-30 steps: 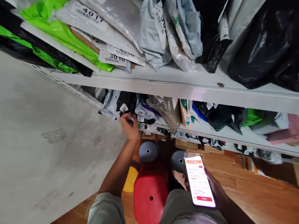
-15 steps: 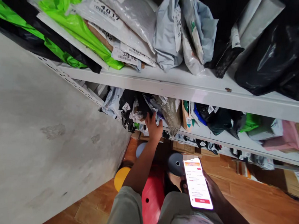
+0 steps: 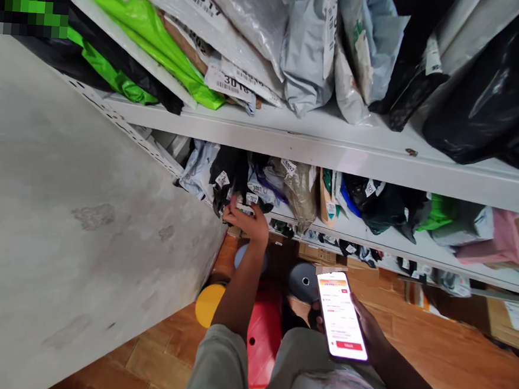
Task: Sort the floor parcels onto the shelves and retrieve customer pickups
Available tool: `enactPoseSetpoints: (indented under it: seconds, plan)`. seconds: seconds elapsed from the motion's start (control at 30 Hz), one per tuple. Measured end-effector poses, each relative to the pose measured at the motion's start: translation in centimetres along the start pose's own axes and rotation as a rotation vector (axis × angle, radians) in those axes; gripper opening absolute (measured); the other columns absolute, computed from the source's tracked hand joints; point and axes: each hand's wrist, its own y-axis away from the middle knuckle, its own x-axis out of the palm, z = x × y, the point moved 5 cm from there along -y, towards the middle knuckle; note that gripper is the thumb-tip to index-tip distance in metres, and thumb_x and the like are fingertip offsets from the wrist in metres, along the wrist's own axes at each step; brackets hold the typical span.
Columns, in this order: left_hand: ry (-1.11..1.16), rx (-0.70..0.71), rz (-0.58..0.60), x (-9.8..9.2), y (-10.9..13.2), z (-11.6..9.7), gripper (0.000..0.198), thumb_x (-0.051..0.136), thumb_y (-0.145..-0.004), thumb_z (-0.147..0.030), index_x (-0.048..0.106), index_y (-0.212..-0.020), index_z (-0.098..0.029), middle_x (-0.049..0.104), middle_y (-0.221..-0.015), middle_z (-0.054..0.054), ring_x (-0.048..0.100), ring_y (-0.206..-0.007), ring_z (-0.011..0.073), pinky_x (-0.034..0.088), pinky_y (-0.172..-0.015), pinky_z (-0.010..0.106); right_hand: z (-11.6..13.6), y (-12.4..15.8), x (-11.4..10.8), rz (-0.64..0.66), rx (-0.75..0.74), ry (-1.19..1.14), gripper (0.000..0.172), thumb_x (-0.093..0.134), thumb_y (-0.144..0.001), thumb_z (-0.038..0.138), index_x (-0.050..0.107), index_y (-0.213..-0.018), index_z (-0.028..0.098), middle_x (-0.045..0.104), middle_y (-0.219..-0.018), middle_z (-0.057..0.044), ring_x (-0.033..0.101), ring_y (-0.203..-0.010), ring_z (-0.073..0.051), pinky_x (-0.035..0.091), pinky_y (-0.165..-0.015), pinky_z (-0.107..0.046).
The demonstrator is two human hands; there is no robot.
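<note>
My right hand (image 3: 368, 326) holds a lit smartphone (image 3: 343, 316), its screen facing up with a red bar near the bottom. At the middle shelf, my left hand (image 3: 247, 222) reaches to the front edge of the packed parcels, its fingers bent and apart. Its fingertips are at a black parcel (image 3: 226, 168) and the labelled parcels beside it; I cannot tell how firmly they touch. Just above the hand are a label reading 7012 (image 3: 252, 199) and a label reading 3007 (image 3: 257, 188). To the right leans a clear-wrapped brownish parcel (image 3: 302, 191) marked 6002.
The upper shelf (image 3: 263, 134) carries grey, white, green and black mailing bags. A grey wall (image 3: 96, 236) borders the left side. Below stand a red stool (image 3: 263, 343), a yellow round seat (image 3: 209, 305) and a dark grey round seat (image 3: 302, 281). Cardboard boxes (image 3: 511, 316) sit at right.
My left hand has moved slightly left and down along the parcels, uncovering the 3007 and 7012 labels. My right hand still holds the smartphone. The view has shifted slightly.
</note>
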Motion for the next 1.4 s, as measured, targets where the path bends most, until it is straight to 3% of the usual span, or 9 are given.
enactPoseSetpoints:
  seconds: [0.1, 0.17, 0.27, 0.4, 0.6, 0.8, 1.03, 1.23, 1.4]
  plan:
    - [0.097, 0.235, 0.153, 1.5, -1.1, -4.0, 0.052, 0.04, -0.088, -0.017, 0.036, -0.14, -0.016, 0.036, -0.141, 0.018, 0.04, -0.132, 0.0238, 0.034, -0.11, 0.036, 0.0, 0.0, 0.2, -0.014, -0.007, 0.025, 0.054, 0.039, -0.092, 0.056, 0.063, -0.118, 0.016, 0.07, -0.111, -0.013, 0.069, -0.089, -0.027, 0.05, -0.085, -0.043]
    - [0.102, 0.28, 0.269, 3.8, -2.4, -5.5, 0.061, 0.045, -0.085, -0.016, 0.028, -0.144, -0.016, 0.032, -0.147, 0.016, 0.034, -0.137, 0.0257, 0.031, -0.112, 0.038, -0.1, 0.0, 0.4, -0.025, -0.003, 0.028, 0.054, 0.04, -0.091, 0.056, 0.063, -0.118, 0.016, 0.07, -0.111, -0.013, 0.069, -0.089, -0.027, 0.052, -0.082, -0.041]
    - [-0.007, 0.224, 0.424, 7.6, -3.8, -5.6, 0.067, 0.058, -0.079, -0.024, 0.036, -0.141, -0.013, 0.042, -0.143, 0.02, 0.034, -0.135, 0.0348, 0.027, -0.112, 0.051, -0.2, 0.4, 0.6, -0.033, -0.02, 0.037, 0.056, 0.041, -0.091, 0.058, 0.062, -0.119, 0.014, 0.071, -0.109, -0.014, 0.069, -0.088, -0.027, 0.052, -0.082, -0.041]
    - [-0.039, 0.308, 0.534, 10.1, -2.9, -5.6, 0.043, 0.054, -0.079, -0.022, 0.059, -0.121, -0.014, 0.059, -0.126, 0.016, 0.046, -0.125, 0.0312, 0.025, -0.114, 0.048, -0.5, 1.2, -0.9, -0.095, 0.031, 0.076, 0.068, 0.041, -0.087, 0.066, 0.058, -0.121, 0.009, 0.071, -0.105, -0.019, 0.07, -0.088, -0.028, 0.051, -0.084, -0.042]
    - [-0.021, 0.4, 0.578, 9.4, 0.5, -6.6, 0.05, 0.05, -0.078, -0.018, 0.055, -0.127, -0.012, 0.052, -0.137, 0.015, 0.042, -0.129, 0.0287, 0.028, -0.114, 0.044, 1.0, 1.9, -2.4, -0.215, -0.095, 0.121, 0.066, 0.057, -0.083, 0.059, 0.049, -0.131, 0.013, 0.068, -0.115, -0.018, 0.069, -0.096, -0.032, 0.051, -0.088, -0.048]
    - [-0.026, 0.462, 0.619, 8.5, 2.1, -7.5, 0.055, 0.05, -0.078, -0.018, 0.049, -0.133, -0.01, 0.048, -0.141, 0.015, 0.039, -0.132, 0.0305, 0.03, -0.114, 0.045, 3.1, 1.0, 1.6, -0.136, -0.26, 0.099, 0.061, 0.058, -0.086, 0.051, 0.044, -0.137, 0.02, 0.069, -0.115, -0.013, 0.064, -0.108, -0.032, 0.044, -0.098, -0.051]
    - [-0.053, 0.484, 0.65, 7.7, 2.5, -7.5, 0.058, 0.053, -0.078, -0.021, 0.048, -0.135, -0.01, 0.047, -0.142, 0.019, 0.039, -0.133, 0.0335, 0.03, -0.112, 0.049, 3.7, 1.3, 5.3, -0.03, -0.409, 0.144, 0.057, 0.063, -0.082, 0.034, 0.045, -0.135, 0.026, 0.067, -0.12, -0.009, 0.06, -0.113, -0.031, 0.044, -0.099, -0.049]
    - [-0.053, 0.471, 0.639, 7.7, 2.1, -6.8, 0.058, 0.058, -0.078, -0.025, 0.049, -0.135, -0.016, 0.049, -0.14, 0.015, 0.042, -0.13, 0.0327, 0.031, -0.111, 0.048, 3.8, 1.8, 5.4, 0.007, -0.413, 0.109, 0.055, 0.058, -0.085, 0.037, 0.042, -0.136, 0.024, 0.067, -0.121, -0.01, 0.061, -0.113, -0.031, 0.044, -0.098, -0.049]
    - [-0.085, 0.346, 0.521, 7.6, 0.5, -5.2, 0.058, 0.054, -0.081, -0.024, 0.046, -0.136, -0.01, 0.048, -0.138, 0.023, 0.04, -0.131, 0.0363, 0.03, -0.11, 0.053, 4.4, 3.0, 4.4, -0.005, -0.462, 0.101, 0.048, 0.057, -0.086, 0.036, 0.046, -0.132, 0.023, 0.067, -0.121, -0.008, 0.061, -0.113, -0.03, 0.045, -0.098, -0.047]
